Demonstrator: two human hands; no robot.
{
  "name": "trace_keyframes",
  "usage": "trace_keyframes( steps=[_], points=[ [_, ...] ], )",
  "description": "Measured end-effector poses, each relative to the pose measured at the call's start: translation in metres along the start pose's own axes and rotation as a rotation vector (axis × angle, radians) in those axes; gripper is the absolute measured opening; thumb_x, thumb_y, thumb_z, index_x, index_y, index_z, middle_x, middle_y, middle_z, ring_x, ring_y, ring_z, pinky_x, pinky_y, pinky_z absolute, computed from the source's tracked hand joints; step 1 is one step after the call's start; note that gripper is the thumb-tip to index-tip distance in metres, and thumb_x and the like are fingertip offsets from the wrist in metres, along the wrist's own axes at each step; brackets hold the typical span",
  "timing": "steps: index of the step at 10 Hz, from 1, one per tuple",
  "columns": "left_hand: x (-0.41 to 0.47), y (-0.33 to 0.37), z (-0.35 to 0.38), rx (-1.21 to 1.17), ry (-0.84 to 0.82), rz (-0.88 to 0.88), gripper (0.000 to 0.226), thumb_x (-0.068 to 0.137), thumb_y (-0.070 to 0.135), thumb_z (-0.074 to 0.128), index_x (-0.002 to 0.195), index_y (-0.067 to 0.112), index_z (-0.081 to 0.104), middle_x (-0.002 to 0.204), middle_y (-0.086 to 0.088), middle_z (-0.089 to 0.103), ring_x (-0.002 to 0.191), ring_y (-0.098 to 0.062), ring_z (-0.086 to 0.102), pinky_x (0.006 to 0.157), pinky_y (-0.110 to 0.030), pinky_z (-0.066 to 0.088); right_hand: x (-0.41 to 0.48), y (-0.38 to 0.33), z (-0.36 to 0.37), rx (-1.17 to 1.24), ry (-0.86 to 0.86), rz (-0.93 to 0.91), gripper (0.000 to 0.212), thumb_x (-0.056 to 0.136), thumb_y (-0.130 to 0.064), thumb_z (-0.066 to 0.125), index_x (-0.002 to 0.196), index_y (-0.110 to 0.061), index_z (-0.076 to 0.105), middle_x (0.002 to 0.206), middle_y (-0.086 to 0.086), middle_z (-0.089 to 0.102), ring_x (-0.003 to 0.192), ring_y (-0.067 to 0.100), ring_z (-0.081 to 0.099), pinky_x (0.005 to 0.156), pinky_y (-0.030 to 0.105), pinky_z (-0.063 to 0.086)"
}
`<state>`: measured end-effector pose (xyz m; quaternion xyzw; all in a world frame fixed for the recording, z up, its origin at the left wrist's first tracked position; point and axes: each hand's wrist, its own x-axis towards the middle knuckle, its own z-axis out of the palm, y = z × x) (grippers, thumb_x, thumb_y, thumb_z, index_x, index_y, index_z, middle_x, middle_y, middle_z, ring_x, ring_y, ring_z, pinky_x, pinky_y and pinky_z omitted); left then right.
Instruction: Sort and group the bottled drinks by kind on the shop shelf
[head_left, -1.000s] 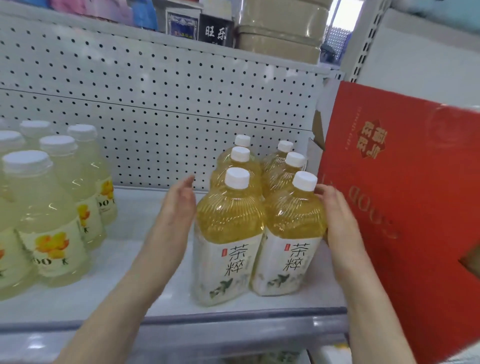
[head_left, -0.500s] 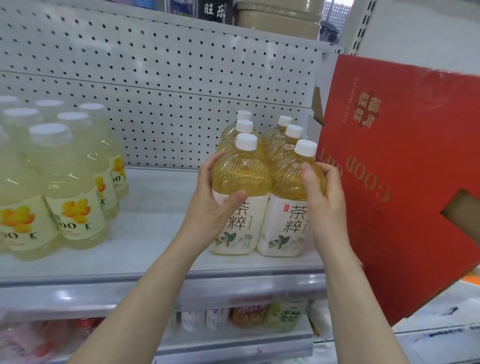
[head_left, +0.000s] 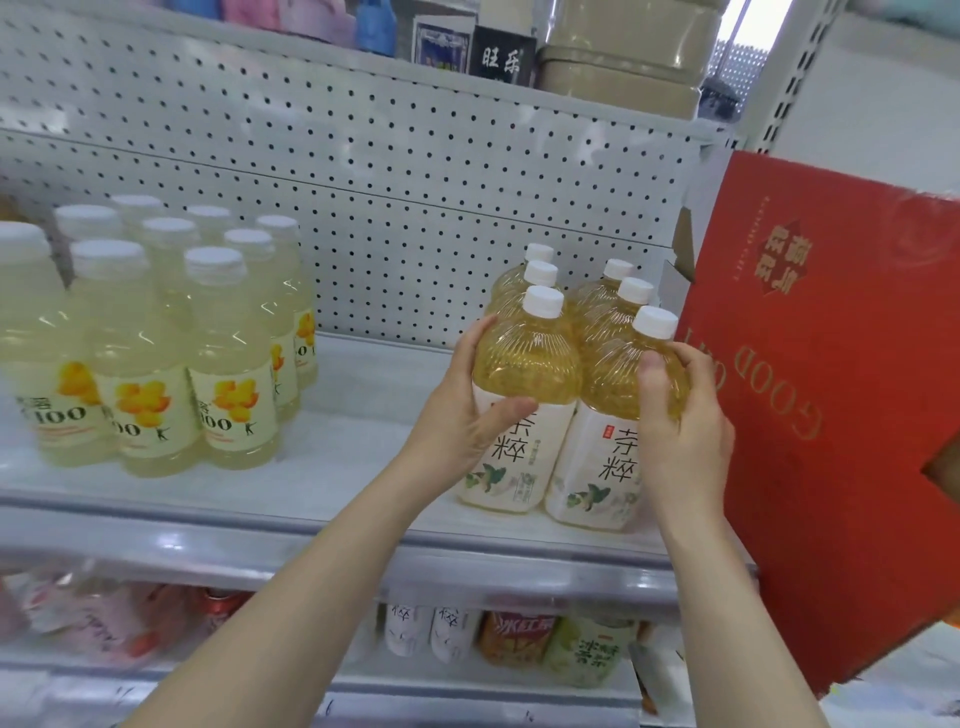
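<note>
Upright, caps up, labels toward us: left tea bottle (head_left: 524, 358) and right tea bottle (head_left: 613, 384) at the right end of the shelf (head_left: 337, 467), just beside the red box (head_left: 831, 441) | our left hand (head_left: 460, 421) curls round the left one, thumb across its label | our right hand (head_left: 683, 436) clasps the right one's shoulder
</note>
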<state>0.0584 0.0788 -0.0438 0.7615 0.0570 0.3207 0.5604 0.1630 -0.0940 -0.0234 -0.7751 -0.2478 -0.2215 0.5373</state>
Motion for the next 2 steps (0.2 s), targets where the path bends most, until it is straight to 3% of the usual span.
trace_keyframes(
  steps=[2],
  points=[
    [-0.019,0.003,-0.010,0.280,-0.028,-0.012,0.080,0.087,0.039,0.073,0.146,0.055,0.022,0.129,0.026,0.060,0.120,-0.001,0.057,0.097,-0.021,0.045,-0.001,-0.006,-0.011,-0.150,-0.064,-0.078,0.055,0.099,-0.063,0.038,0.135,-0.024,0.054,0.118,0.003,0.068,0.107,0.026,0.060,0.088,0.033,0.035]
  ],
)
